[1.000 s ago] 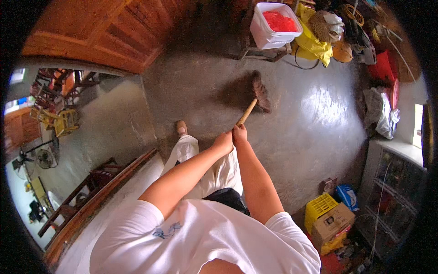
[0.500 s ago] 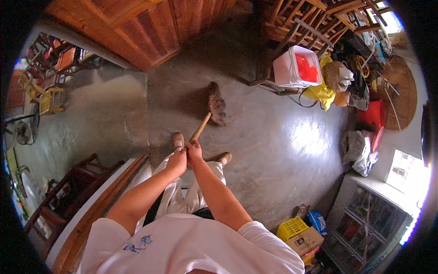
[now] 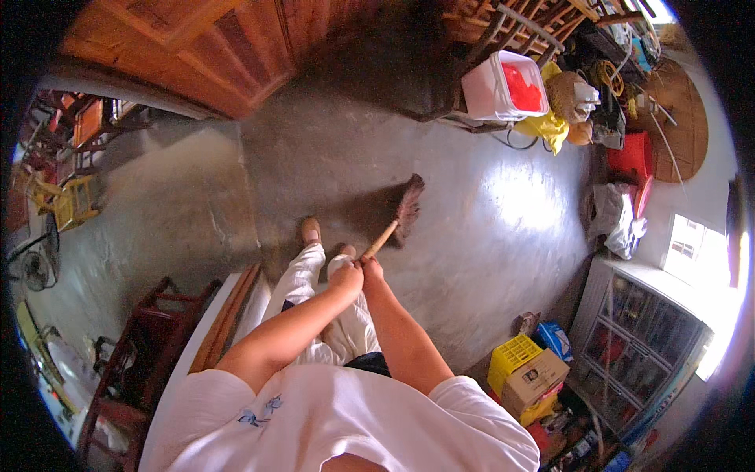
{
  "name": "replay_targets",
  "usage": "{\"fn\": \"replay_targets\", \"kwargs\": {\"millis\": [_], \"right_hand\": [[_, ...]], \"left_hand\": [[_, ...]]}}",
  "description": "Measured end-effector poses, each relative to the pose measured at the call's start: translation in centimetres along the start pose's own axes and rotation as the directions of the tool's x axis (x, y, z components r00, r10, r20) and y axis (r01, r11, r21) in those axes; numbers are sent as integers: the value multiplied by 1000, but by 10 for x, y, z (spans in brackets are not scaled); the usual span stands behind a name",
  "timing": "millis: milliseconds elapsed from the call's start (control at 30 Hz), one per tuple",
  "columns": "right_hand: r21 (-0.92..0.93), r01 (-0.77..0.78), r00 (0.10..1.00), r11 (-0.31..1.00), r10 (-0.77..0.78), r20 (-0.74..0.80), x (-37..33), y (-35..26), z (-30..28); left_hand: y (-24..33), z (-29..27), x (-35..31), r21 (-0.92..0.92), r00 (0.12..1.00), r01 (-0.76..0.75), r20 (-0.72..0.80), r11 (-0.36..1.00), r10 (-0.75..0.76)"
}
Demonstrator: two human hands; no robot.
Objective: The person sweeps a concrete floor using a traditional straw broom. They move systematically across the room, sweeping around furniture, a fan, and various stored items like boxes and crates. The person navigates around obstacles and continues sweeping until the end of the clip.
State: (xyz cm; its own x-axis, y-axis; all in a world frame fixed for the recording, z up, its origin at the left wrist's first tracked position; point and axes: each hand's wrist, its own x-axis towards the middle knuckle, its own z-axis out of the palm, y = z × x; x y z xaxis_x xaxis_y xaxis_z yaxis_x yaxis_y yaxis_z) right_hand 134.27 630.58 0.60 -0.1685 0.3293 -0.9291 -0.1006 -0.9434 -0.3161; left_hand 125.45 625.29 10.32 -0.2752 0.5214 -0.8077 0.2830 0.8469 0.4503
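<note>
A broom with a light wooden handle and a dark brown, bristly head [image 3: 409,209] points away from me over the grey floor [image 3: 464,291]. Both my hands are closed round its handle [image 3: 381,239], one close beside the other. My left hand [image 3: 346,277] sits nearer my body, and my right hand [image 3: 372,270] grips just ahead of it. The broom head is tilted to the right, and a dark shadow falls to its left. Whether the bristles touch the floor I cannot tell. My shoes stand left of the broom.
A wooden door [image 3: 189,47] rises at the far left. Far right, a white bucket [image 3: 503,86] holding something red stands by stacked wooden chairs. A glass-fronted cabinet [image 3: 629,338], a yellow crate [image 3: 515,353] and a cardboard box [image 3: 535,379] stand near right. Dark red wooden furniture [image 3: 149,338] lines the near left.
My hands and the broom have moved right and a little nearer, the broom head sweeping rightward. My right foot has come in beside the left, and my view has shifted.
</note>
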Motion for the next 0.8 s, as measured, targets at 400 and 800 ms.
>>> {"fn": "replay_targets", "kwargs": {"millis": [400,800], "right_hand": [[-460,79,995,884,-45,84,-48,18,90],[-566,299,933,768,-360,5,74,-119,193]], "left_hand": [[-15,-71,-60,212,994,14,-108,977,9],[57,-175,91,-49,985,-151,-93,987,146]]}}
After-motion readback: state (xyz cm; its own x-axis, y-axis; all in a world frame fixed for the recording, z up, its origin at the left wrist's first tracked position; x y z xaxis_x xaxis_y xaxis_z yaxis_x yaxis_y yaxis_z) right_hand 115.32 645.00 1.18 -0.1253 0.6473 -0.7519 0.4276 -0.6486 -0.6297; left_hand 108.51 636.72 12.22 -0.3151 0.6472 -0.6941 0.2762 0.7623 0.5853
